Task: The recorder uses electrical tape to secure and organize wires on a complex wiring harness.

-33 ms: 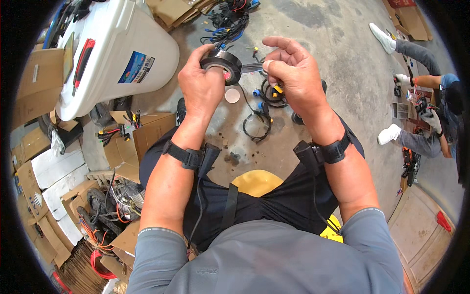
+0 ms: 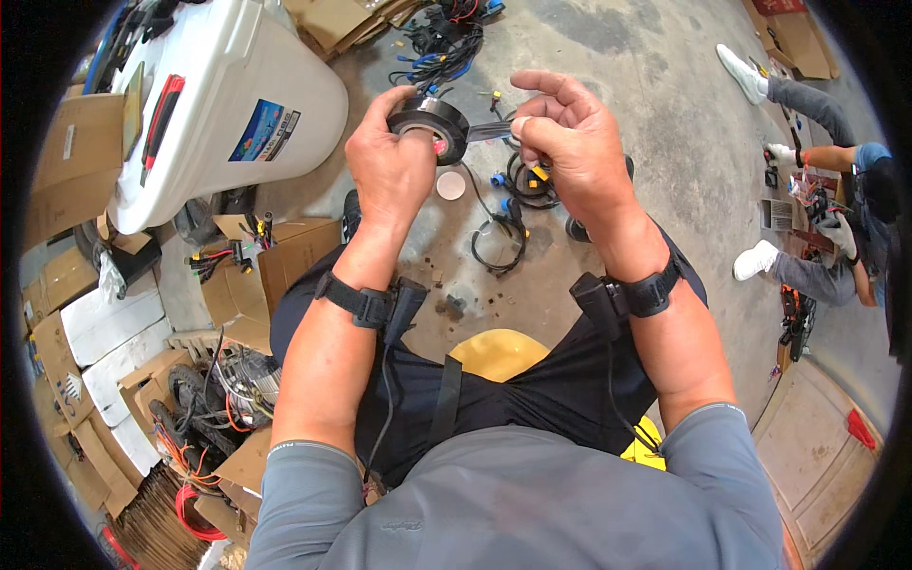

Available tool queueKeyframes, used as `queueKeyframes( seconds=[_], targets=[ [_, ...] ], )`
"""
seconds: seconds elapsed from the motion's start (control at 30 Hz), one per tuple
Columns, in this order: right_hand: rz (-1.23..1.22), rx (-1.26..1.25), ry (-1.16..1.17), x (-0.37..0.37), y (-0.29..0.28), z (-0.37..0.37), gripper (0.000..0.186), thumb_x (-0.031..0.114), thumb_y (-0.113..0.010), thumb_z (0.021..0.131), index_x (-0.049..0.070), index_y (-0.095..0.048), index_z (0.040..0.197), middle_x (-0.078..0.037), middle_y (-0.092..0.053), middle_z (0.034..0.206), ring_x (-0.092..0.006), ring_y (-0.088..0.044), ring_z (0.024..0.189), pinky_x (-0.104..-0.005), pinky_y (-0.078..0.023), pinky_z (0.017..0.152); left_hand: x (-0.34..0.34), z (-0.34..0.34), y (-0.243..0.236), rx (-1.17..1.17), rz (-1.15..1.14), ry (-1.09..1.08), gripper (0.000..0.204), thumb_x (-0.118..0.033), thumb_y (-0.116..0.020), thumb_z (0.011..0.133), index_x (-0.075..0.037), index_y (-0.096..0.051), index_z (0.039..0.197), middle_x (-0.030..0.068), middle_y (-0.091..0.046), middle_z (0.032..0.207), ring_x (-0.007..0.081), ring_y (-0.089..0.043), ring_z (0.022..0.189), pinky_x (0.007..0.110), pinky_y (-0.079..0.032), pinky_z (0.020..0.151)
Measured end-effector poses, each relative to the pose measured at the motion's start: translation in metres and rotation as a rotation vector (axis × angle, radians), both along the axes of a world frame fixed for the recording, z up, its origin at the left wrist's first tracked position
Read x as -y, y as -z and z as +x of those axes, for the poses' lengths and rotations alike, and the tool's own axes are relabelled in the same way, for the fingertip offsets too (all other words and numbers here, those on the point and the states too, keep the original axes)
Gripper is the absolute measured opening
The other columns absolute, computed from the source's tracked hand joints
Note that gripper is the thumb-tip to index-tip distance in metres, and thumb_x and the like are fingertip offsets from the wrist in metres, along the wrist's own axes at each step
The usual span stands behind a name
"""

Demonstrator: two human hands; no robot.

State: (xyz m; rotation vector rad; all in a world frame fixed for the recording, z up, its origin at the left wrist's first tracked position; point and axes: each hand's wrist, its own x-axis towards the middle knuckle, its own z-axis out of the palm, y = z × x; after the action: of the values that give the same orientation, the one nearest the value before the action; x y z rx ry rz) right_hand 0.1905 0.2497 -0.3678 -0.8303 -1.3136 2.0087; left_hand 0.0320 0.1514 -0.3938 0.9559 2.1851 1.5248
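Note:
My left hand (image 2: 391, 171) is closed around a roll of black electrical tape (image 2: 432, 123), its thumb at the core. A short strip of tape (image 2: 489, 131) stretches from the roll to the right. My right hand (image 2: 565, 142) pinches the free end of that strip between thumb and forefinger, the other fingers curled loosely. Just below the right hand, on the floor, lies a coil of black cable (image 2: 527, 180) with blue and yellow connectors. Another cable loop (image 2: 499, 249) rests nearer to me.
A large white tub (image 2: 304, 104) stands at the left. Below it are cardboard boxes (image 2: 304, 256) with wiring and machine parts. A heap of cables (image 2: 451, 47) lies farther off. On the right, a person in gloves (image 2: 836, 233) handles wired parts. A yellow seat (image 2: 494, 353) shows between my legs.

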Motion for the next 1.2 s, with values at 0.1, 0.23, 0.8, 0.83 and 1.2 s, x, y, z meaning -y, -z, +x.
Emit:
queueKeyframes(
  seconds=[0.1, 0.23, 0.8, 0.83, 1.2],
  targets=[
    [0.005, -0.011, -0.006, -0.003, 0.000, 0.003, 0.038, -0.001, -0.064, 0.079, -0.004, -0.058, 0.117, -0.002, -0.061, 0.080, -0.0064, -0.052, 0.063, -0.0213, -0.043, 0.055, 0.000, 0.001, -0.003, 0.084, -0.009, -0.003, 0.037, 0.004, -0.049, 0.075, 0.002, -0.066, 0.107, 0.0080, -0.069, 0.087, 0.0101, -0.061, 0.072, 0.024, -0.049, 0.064],
    [0.103, -0.010, -0.080, -0.004, -0.001, 0.006, 0.035, 0.003, -0.066, 0.083, -0.003, -0.059, 0.117, -0.003, -0.062, 0.082, -0.0073, -0.055, 0.066, -0.0216, -0.046, 0.059, 0.001, -0.001, -0.002, 0.173, 0.116, 0.032, 0.028, 0.006, -0.052, 0.077, 0.001, -0.067, 0.100, 0.0053, -0.067, 0.083, 0.0082, -0.058, 0.067, 0.023, -0.046, 0.060],
    [0.430, 0.152, -0.185, 0.015, 0.010, -0.004, 0.040, -0.002, -0.062, 0.083, 0.009, -0.061, 0.121, 0.003, -0.061, 0.087, -0.0056, -0.046, 0.066, -0.0201, -0.043, 0.062, 0.003, -0.016, -0.011, 0.396, 0.244, 0.183, 0.013, -0.012, -0.069, 0.090, -0.001, -0.067, 0.096, 0.0042, -0.067, 0.084, 0.0100, -0.062, 0.075, 0.024, -0.050, 0.067],
    [0.523, 0.152, -0.188, 0.018, 0.009, -0.007, 0.043, -0.004, -0.063, 0.081, 0.009, -0.061, 0.122, 0.002, -0.060, 0.086, -0.0062, -0.047, 0.066, -0.0207, -0.044, 0.062, 0.004, -0.016, -0.010, 0.399, 0.209, 0.227, 0.012, -0.012, -0.069, 0.090, -0.001, -0.067, 0.096, 0.0042, -0.067, 0.086, 0.0102, -0.062, 0.076, 0.025, -0.050, 0.069],
    [0.764, 0.072, -0.248, 0.016, -0.007, -0.007, 0.048, -0.010, -0.065, 0.072, 0.011, -0.067, 0.115, -0.004, -0.057, 0.082, -0.0120, -0.052, 0.068, -0.0252, -0.046, 0.061, 0.004, -0.015, -0.006, 0.454, 0.102, 0.359, 0.011, -0.007, -0.068, 0.088, -0.002, -0.067, 0.097, 0.0014, -0.067, 0.089, 0.0077, -0.060, 0.080, 0.025, -0.050, 0.072]
  ],
)
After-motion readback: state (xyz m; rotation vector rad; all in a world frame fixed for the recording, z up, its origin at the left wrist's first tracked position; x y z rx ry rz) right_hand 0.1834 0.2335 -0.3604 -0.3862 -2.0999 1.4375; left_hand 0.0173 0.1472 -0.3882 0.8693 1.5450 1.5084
